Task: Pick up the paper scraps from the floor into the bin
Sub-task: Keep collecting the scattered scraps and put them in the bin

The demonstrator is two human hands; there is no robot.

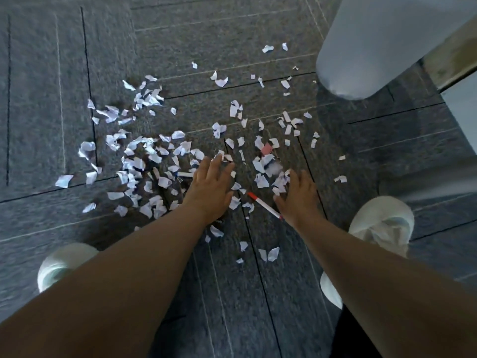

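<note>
Many white paper scraps (pixel 144 156) lie scattered over the dark grey carpet, thickest left of centre. My left hand (pixel 210 186) is spread flat, palm down, among the scraps in the middle. To its right, my right hand (pixel 299 196) reaches down, and its fingertips touch a cluster of scraps (pixel 280 180); whether it grips any is unclear. The pale translucent bin (pixel 374 45) stands at the upper right, beyond the scraps.
A white pen with a red cap (pixel 264 204) lies between my hands. A pink scrap (pixel 266 149) sits farther out. My two white shoes (pixel 60 264) (pixel 382 224) flank the pile. A metal-edged panel (pixel 454 60) rises behind the bin.
</note>
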